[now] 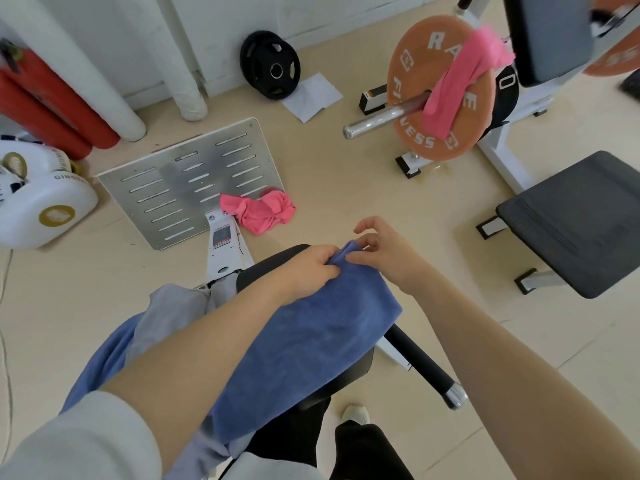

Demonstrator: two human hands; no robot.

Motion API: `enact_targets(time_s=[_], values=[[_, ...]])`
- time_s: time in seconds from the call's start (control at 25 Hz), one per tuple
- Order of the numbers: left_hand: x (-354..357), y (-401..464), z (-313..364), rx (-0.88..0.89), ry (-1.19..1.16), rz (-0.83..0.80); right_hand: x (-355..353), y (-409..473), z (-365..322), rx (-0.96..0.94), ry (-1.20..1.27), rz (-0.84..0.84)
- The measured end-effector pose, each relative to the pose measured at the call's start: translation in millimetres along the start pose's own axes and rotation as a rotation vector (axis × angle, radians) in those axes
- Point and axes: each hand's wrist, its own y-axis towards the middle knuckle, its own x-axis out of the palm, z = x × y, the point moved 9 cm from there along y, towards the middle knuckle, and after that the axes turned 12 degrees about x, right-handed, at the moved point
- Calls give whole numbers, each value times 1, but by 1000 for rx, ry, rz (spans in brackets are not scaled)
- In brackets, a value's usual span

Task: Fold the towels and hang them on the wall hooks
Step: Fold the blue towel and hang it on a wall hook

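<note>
1. A blue towel lies spread lengthwise over a black padded seat directly below the camera, its near end trailing toward the person's body.
2. The left hand rests on the towel's far end, fingers closed and pinching the fabric at the far corner.
3. The right hand meets it at the same corner: thumb and forefinger nip the folded edge, while the other fingers curl loosely above it.
4. The two hands sit close together, nearly touching, both gripping the towel's far edge.
5. A grey towel and a lighter blue cloth hang off the left side of the seat, partly under the left forearm.
6. A crumpled pink towel lies on the floor beyond the seat, touching the lower corner of a slotted metal plate.
7. Another pink towel is draped over an orange weight plate on a steel bar at upper right.
8. A black bench stands well apart on the right.
</note>
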Motion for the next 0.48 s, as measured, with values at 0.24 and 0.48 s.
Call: enact_targets(time_s=[0.24,0.48], values=[[11,-19,26,43,79,20,3,-26,1,-18,-109,20],[-2,-58,74,256,200,360,-11,-85,-12,-188,-4,-4]])
